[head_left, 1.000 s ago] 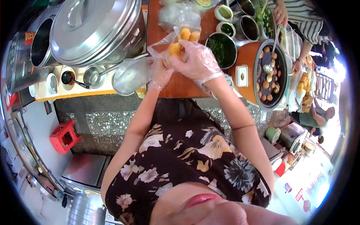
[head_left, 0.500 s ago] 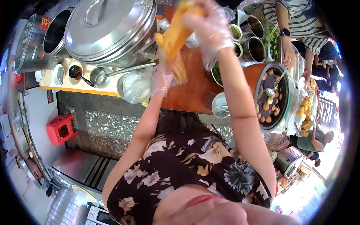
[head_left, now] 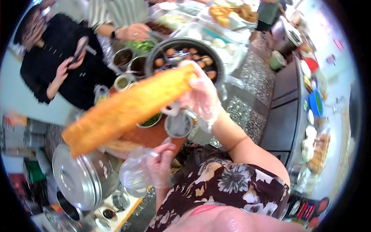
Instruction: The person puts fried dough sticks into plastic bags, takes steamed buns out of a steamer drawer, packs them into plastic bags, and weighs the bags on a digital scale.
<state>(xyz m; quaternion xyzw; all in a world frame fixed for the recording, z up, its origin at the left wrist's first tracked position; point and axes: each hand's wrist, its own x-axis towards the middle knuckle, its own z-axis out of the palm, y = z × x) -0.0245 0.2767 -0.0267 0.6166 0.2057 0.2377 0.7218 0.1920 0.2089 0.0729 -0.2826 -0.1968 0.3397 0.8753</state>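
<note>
A long golden fried dough stick (head_left: 127,110) slants across the middle of the view, raised above the table. My right hand (head_left: 201,94), in a clear plastic glove, is closed on its upper right end. Lower down, my gloved left hand (head_left: 161,164) has its fingers curled together; what they hold, if anything, is hard to make out. Beside it bunches a clear plastic bag (head_left: 135,170) over a bowl. Behind the dough stick stands a dark pot (head_left: 218,50) of brown eggs in dark liquid. A cup (head_left: 178,125) sits below my right hand.
A large lidded steel pot (head_left: 71,178) stands at lower left, near small bowls of sauce (head_left: 109,213). Across the table, a person in black (head_left: 63,58) holds a phone, and a striped-shirt person's hand (head_left: 135,31) is near greens (head_left: 141,45). A grey counter (head_left: 284,100) is at right.
My view has swung toward the right. The dough stick, earlier blurred between my hands, now extends from my right hand alone. My left hand is apart from it, beside the plastic bag.
</note>
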